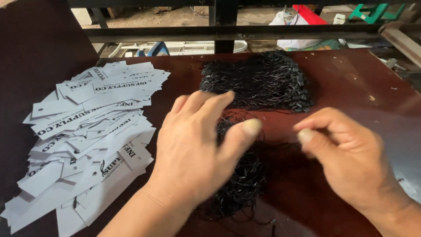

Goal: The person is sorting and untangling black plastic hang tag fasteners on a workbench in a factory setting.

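Observation:
My left hand (197,145) hovers over a loose tangle of thin black strings (243,184) on the dark red table (351,83), its fingers spread and its thumb sticking out to the right. My right hand (346,156) is beside it, thumb and forefinger pinched together; a fine black string seems to run from the pinch towards the tangle, though blur makes this uncertain. A thicker, neater bundle of black strings (258,81) lies farther back. A heap of white paper tags (87,131) with black print and punched holes is spread out at the left.
A dark metal rail (228,33) runs across behind the table's far edge. Beyond it lie a white fan grille (193,47), white bags, and red and green items on the ground. A dark panel (39,48) stands at the back left.

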